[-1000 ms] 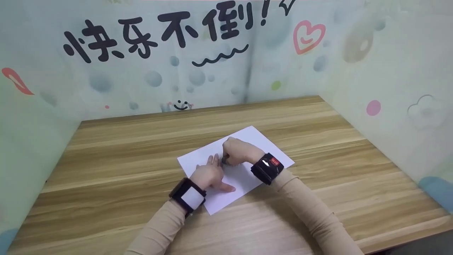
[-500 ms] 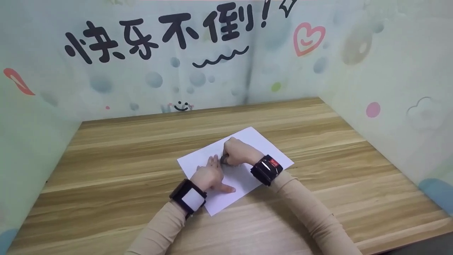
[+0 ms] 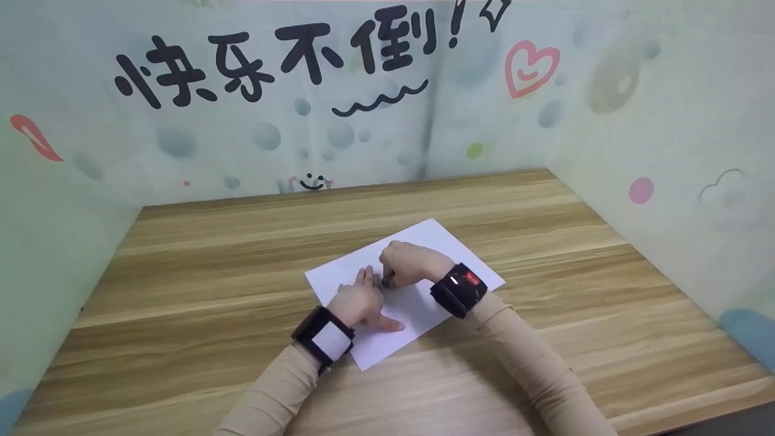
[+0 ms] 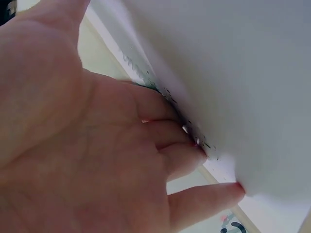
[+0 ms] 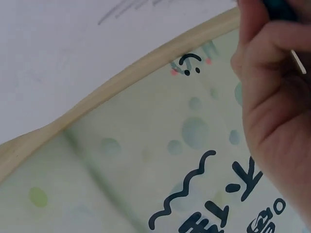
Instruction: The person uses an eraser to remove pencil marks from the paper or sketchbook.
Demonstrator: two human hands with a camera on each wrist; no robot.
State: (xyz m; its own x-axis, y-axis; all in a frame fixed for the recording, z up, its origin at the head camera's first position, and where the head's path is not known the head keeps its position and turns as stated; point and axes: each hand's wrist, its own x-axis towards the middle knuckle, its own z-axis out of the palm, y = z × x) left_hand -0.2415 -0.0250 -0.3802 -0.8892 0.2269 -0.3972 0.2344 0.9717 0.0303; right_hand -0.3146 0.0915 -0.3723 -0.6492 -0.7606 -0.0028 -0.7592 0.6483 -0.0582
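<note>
A white sheet of paper (image 3: pixel 418 306) lies slantwise on the wooden table. My left hand (image 3: pixel 357 303) rests on it, fingers spread and thumb out to the side, pressing it down. Just right of those fingertips my right hand (image 3: pixel 415 263) pinches a short-looking dark teal pen (image 3: pixel 387 281), mostly covered by the fingers. In the right wrist view the pen (image 5: pixel 279 9) shows at the top right corner, its tip out of frame. Dark slanting strokes (image 5: pixel 129 8) mark the paper there. Dark flecks (image 4: pixel 209 145) show beside my left fingertips in the left wrist view.
The wooden table (image 3: pixel 212 284) reaches to a printed back wall (image 3: pixel 303 133) with large black characters. Pale side walls (image 3: pixel 684 181) close it in at left and right. Both wrists carry black straps (image 3: pixel 324 336), below which beige sleeves (image 3: pixel 533 363) cover the forearms.
My right hand has shifted slightly downward over the paper, and the pen in it has tilted. The left hand and the paper hold their place.
</note>
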